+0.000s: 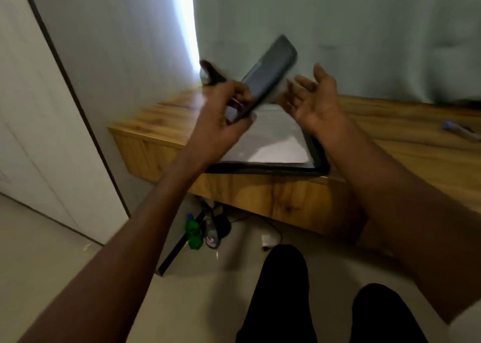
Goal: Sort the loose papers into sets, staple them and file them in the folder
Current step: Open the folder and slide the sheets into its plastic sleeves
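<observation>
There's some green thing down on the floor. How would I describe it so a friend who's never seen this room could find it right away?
Start at the wooden desk against the curtain and look under its front edge, to the tiled floor beside a dark slanted leg. There stands a small green plastic bottle with a blue cap. Next to it is a clear bottle, so the green colour is what singles it out.

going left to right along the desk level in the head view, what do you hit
left hand gripping a dark phone → folder with papers → right hand, open → pen
</observation>
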`<action>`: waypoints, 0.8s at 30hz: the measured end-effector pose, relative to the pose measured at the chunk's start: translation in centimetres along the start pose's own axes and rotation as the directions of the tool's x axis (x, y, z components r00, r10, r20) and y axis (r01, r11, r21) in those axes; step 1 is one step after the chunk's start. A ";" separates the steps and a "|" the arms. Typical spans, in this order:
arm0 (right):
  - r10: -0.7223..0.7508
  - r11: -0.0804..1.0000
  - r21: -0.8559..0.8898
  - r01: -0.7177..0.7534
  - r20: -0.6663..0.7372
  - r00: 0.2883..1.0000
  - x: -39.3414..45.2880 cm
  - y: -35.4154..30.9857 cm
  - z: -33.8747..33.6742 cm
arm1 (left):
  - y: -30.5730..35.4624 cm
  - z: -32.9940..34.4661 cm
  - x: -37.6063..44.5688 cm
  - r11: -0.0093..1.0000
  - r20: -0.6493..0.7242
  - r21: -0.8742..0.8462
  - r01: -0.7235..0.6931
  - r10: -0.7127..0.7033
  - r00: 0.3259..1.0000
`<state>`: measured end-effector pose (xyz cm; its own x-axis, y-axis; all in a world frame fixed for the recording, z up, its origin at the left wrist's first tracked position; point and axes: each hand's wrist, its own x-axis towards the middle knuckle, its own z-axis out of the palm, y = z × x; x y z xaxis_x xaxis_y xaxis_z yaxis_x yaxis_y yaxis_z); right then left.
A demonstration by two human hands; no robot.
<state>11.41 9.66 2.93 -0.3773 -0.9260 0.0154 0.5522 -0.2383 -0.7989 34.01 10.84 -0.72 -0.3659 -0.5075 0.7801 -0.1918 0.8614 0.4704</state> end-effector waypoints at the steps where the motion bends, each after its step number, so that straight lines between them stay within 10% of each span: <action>1: -0.018 1.000 0.001 0.018 -0.059 0.998 -0.3 -0.6 -1.3 | -0.1 1.2 -0.4 0.996 0.101 0.064 -0.061 0.054 0.993; 4: -0.103 0.897 -0.441 -0.009 -0.231 0.967 -1.3 -0.4 -5.1 | -0.9 3.1 -1.7 0.936 0.401 0.268 -0.227 0.106 0.910; 7: -0.346 0.450 -0.893 -0.004 -0.178 0.921 -2.2 1.2 -8.3 | -1.7 3.3 -2.2 0.900 0.489 0.339 -0.275 0.081 0.868; 14: -0.090 0.333 -0.939 0.087 0.060 0.994 -2.4 3.3 -7.5 | -4.4 1.2 -2.0 0.898 0.557 0.320 -0.301 0.078 0.827; 18: -0.020 -0.030 -0.998 0.060 0.061 0.998 -0.1 5.6 -4.7 | -7.7 -1.2 -1.8 0.904 0.537 0.366 -0.222 -0.010 0.844; 24: 0.079 -0.169 -0.977 0.127 0.114 0.990 5.3 8.5 -0.1 | -13.7 -5.3 -0.9 0.886 0.416 0.460 -0.057 -0.158 0.896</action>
<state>14.01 2.72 -3.86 -0.2447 -0.9694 0.0206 -0.8679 0.2095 -0.4503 41.75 -0.66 -5.68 -0.6761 -0.5815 0.4526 -0.5682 0.8024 0.1822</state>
